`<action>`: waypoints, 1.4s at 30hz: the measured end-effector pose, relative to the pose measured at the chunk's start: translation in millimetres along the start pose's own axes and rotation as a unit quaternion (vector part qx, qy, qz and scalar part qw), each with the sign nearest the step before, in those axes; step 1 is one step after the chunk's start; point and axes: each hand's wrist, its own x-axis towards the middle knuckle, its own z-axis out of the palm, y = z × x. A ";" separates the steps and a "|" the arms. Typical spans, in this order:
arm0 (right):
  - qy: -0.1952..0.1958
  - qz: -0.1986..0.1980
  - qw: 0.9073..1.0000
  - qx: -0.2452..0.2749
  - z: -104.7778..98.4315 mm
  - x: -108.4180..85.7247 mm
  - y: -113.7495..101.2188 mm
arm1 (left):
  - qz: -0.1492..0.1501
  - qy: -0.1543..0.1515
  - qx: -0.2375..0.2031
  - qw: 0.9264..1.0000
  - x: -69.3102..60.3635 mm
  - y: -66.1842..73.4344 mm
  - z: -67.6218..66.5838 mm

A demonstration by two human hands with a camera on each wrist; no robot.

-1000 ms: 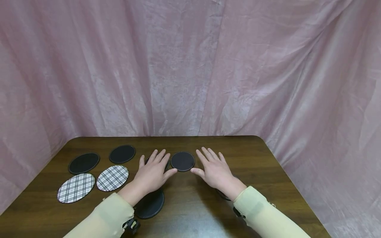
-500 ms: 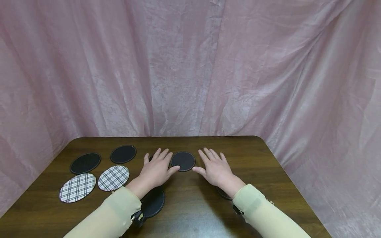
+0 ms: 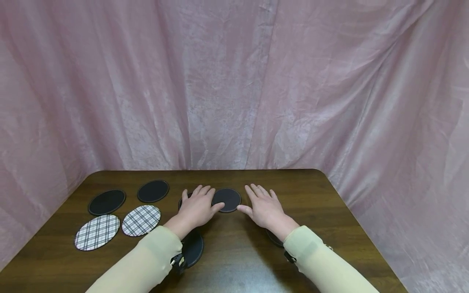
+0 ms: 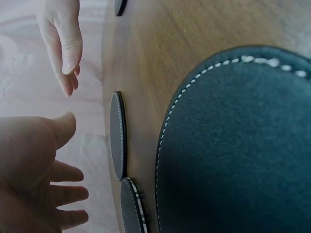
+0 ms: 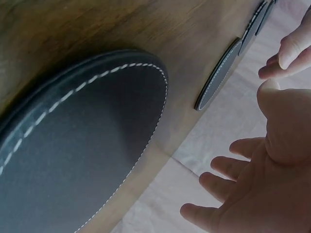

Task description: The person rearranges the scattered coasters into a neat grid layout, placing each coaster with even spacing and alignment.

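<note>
The left hand (image 3: pixel 198 207) and right hand (image 3: pixel 263 207) are relaxed, thumbs turned toward each other, fingers extended; neither has hold of anything. Both seem to hover above the table (image 3: pixel 234 252), perhaps in a resting pose, since no fingertip visibly presses down.

Just beside the left thumb, toward the far edge, lies a dark coaster (image 3: pixel 227 199); beneath the left fingers lies its half-covered neighbour (image 4: pixel 129 208), its side showing a checked strip (perhaps the backing, which would make the plaid pieces flipped ones). A larger-looking black coaster (image 3: pixel 193 247) lies under the left wrist, toward the near edge, and another round one (image 3: pixel 275 239) under the right wrist.

Toward the table's left edge are two plaid coasters, one outer (image 3: pixel 97 232) and one inner (image 3: pixel 141 220). Behind them, toward the far left corner, lie two plain ones, outer (image 3: pixel 107 202) and inner (image 3: pixel 153 191). All are laid flat and mostly apart, probably so each face stays visible.

The right-hand piece is mostly covered by the forearm, and the table's near edge is cut off. Whether the outer plaid coaster touches the plain one behind it, I cannot tell.
</note>
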 end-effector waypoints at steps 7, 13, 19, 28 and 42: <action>-0.006 0.000 1.000 0.005 2.1 4.5 -2.9 | -0.011 -0.001 -0.011 1.000 8.7 1.5 6.2; -0.007 0.008 1.000 0.020 5.0 10.5 -4.3 | -0.017 0.001 -0.018 1.000 14.8 1.6 8.6; -0.010 0.020 1.000 0.021 8.4 16.1 -4.4 | -0.026 -0.005 -0.016 1.000 19.1 0.1 12.4; 0.002 0.023 1.000 0.003 9.8 27.1 -4.7 | -0.029 -0.004 -0.026 0.999 25.8 -1.0 13.8; -0.037 0.046 0.998 0.035 5.5 36.0 -11.6 | -0.049 -0.024 -0.023 0.998 29.5 -7.9 15.9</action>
